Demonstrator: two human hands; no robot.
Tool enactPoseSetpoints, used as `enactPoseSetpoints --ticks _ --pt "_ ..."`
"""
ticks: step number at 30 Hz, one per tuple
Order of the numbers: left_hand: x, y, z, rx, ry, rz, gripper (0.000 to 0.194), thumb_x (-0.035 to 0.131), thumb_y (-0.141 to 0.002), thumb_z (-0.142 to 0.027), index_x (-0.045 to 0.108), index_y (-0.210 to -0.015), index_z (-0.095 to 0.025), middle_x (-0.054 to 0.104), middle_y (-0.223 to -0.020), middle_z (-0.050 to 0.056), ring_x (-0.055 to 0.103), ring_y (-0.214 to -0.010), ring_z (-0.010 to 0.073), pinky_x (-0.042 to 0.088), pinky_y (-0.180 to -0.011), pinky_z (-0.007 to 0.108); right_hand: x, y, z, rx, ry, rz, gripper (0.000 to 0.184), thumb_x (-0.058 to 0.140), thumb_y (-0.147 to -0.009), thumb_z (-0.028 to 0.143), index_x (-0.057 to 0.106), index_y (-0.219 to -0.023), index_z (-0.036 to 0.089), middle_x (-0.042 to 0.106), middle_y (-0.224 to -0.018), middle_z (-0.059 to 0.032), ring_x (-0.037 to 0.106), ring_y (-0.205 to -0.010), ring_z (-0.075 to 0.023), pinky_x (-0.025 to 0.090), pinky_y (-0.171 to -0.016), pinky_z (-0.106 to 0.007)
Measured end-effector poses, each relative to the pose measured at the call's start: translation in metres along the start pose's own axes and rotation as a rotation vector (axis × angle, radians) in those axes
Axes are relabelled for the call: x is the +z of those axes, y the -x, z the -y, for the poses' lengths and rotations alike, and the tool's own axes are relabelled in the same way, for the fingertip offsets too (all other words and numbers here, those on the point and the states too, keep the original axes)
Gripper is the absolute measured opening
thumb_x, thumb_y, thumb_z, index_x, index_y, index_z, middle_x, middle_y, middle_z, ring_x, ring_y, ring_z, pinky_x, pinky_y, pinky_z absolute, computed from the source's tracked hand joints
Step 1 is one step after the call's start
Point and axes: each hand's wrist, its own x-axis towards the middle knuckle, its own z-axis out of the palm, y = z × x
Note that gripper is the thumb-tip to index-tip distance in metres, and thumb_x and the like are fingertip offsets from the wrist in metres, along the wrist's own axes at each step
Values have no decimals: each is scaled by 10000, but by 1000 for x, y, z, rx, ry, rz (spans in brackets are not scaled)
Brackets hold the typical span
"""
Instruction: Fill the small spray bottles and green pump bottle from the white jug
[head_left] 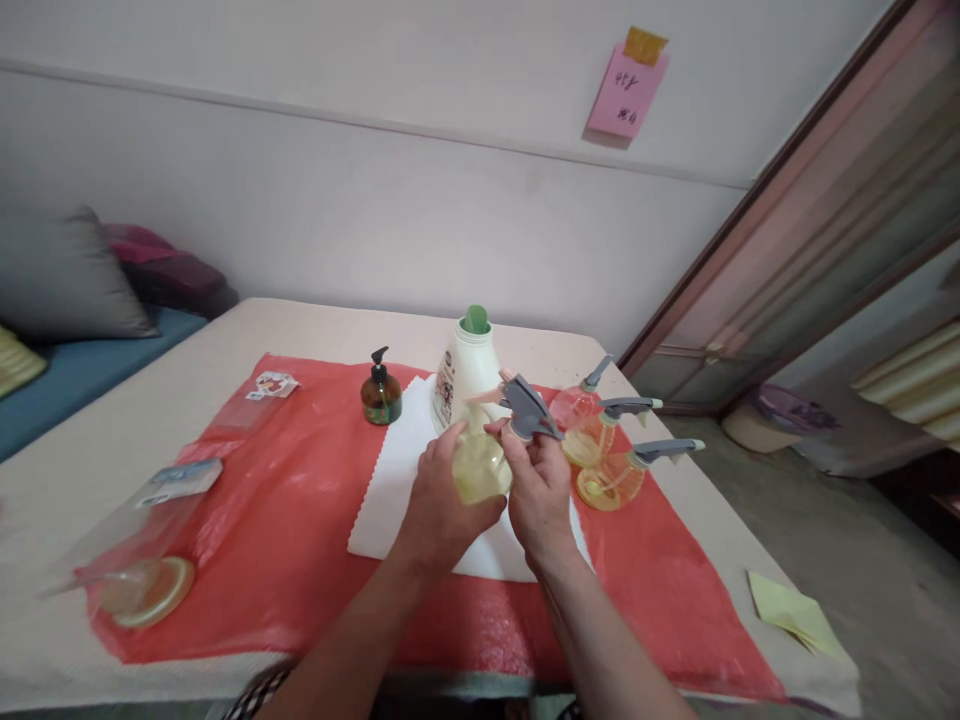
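In front of me my left hand (439, 490) is wrapped round a clear, yellowish spray bottle (478, 470) held above a white cloth. Close to its right side my right hand (540, 490) grips a grey trigger spray head (527, 405) with a pinkish lever. The fingers hide where head and bottle meet, so I cannot tell if they are joined. Just behind the hands stands a large white jug (476, 365) with a green piece (475, 320) in its mouth. To the right are several spray bottles, one pinkish (574, 405) and one yellow (611, 480), with grey trigger heads.
A brown pump bottle (381, 397) stands left of the jug. White cloth (382, 500) lies over red plastic sheeting (300, 540) on the table. Plastic bags (169, 490) and a round clear container (154, 592) lie left. Yellow paper (791, 610) is near the right corner.
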Motion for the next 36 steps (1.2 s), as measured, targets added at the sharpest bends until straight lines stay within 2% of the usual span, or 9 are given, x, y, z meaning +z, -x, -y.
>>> enactPoseSetpoints --ticks 6,10,12,16,19,23,27,30,36 --pt "6 -3 4 -217 800 2 568 654 -874 -485 523 -1365 -231 568 -1443 106 516 -1353 271 460 -1073 393 -8 -7 7 -67 -18 -44 209 692 -904 398 714 -1014 222 724 -1085 -55 648 -1044 -217 510 -901 -347" --pt "7 -3 3 -488 959 394 664 618 -856 -635 554 -1337 -181 703 -1170 134 715 -983 251 579 -772 336 -9 -8 17 -11 -105 -20 187 719 -886 378 726 -992 224 721 -1086 -43 651 -1035 -206 507 -890 -332" --pt "5 -2 2 -568 880 469 732 606 -825 -713 548 -1312 -169 705 -1004 105 710 -736 186 531 -572 256 -9 -9 20 19 -156 -17 188 728 -879 374 729 -978 214 723 -1068 -45 656 -1020 -200 500 -906 -336" --pt "15 5 4 -324 699 184 763 698 -797 -639 400 -1357 -214 640 -994 36 589 -602 99 426 -456 200 -2 -11 19 -1 -296 -152 231 776 -825 379 704 -975 219 732 -1027 -38 666 -1006 -197 495 -938 -368" --pt "33 16 4 -100 615 -7 923 777 -790 -472 166 -1454 -279 566 -1323 91 646 -1017 176 553 -750 254 1 -13 18 20 -382 -192 232 776 -821 402 683 -937 225 722 -958 -21 673 -963 -199 515 -925 -401" --pt "40 24 -1 -50 661 134 995 735 -829 -493 23 -1507 -343 411 -1546 114 553 -1282 246 535 -979 362 -10 -22 28 -13 -410 -195 218 801 -792 376 658 -862 228 679 -869 10 672 -875 -183 538 -908 -402" --pt "20 13 -7 -385 840 369 888 541 -822 -782 235 -1503 -303 585 -1351 141 716 -912 231 594 -643 306 -27 -27 38 -9 -383 -159 218 801 -788 364 663 -875 219 669 -850 4 661 -840 -177 542 -892 -391" --pt "12 6 -8 -545 893 531 792 514 -837 -784 471 -1360 -190 674 -1093 127 686 -692 151 551 -578 242 -30 -25 36 43 -355 -122 252 790 -796 395 677 -933 217 681 -845 -8 664 -863 -195 536 -882 -397" --pt "30 15 1 -76 598 128 813 812 -758 -416 320 -1395 -308 525 -1410 80 574 -1250 245 515 -1030 385 -17 -24 22 26 -362 -175 259 779 -800 425 680 -922 219 705 -913 -25 651 -888 -188 503 -871 -366"
